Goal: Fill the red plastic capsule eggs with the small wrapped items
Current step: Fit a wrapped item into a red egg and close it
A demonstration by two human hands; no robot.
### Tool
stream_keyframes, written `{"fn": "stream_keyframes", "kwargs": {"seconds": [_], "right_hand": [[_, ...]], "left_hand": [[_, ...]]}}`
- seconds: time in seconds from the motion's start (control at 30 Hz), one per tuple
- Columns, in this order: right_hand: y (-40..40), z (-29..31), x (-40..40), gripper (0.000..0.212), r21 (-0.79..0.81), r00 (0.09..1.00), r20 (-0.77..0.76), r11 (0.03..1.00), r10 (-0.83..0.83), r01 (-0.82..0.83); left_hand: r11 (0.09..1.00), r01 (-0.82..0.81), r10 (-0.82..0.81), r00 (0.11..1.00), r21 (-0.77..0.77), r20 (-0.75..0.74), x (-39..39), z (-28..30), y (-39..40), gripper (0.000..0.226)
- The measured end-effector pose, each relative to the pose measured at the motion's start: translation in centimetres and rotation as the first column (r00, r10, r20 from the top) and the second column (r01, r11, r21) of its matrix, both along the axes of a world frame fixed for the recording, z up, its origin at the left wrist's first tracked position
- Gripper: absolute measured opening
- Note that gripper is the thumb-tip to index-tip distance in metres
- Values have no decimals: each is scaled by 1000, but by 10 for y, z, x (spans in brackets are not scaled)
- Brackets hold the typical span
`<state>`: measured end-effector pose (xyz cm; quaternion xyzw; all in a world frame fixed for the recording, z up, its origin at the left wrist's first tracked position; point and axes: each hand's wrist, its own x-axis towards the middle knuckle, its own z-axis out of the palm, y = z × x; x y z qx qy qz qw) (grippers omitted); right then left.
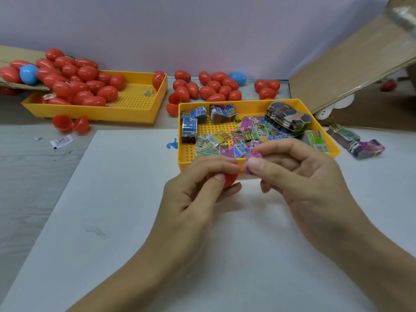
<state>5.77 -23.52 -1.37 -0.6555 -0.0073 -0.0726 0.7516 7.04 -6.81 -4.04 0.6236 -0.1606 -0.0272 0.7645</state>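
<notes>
My left hand [198,190] grips a red capsule egg half [230,180], mostly hidden by the fingers, just in front of the near yellow tray [183,154]. My right hand [299,174] pinches a small pink wrapped item [253,162] between thumb and forefinger, right beside the egg half. The left forefinger also touches the wrapped item. The near tray holds several loose wrapped items [238,137] and bundled packs [288,117].
A second yellow tray [137,109] at the back left holds a pile of red eggs [76,84]. More red eggs [211,87] and a blue one [238,78] lie along the wall. Open egg halves [69,123] lie left. Cardboard [351,64] leans at the right, with banded packs [358,143] below.
</notes>
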Motion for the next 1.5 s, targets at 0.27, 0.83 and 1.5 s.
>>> {"fn": "stream_keyframes", "kwargs": {"seconds": [0.27, 0.83, 1.5], "right_hand": [[8, -3, -3, 20, 61, 982, -173, 996, 70, -60], [12, 5, -5, 43, -141, 973, -213, 982, 90, -122], [-2, 7, -4, 17, -186, 990, 0, 973, 142, -140]], "left_hand": [[995, 35, -43, 995, 95, 87, -3, 7, -1, 23], [988, -129, 123, 990, 85, 76, 1, 5, -1, 17], [998, -61, 59, 997, 30, 57, 6, -2, 5, 17]]}}
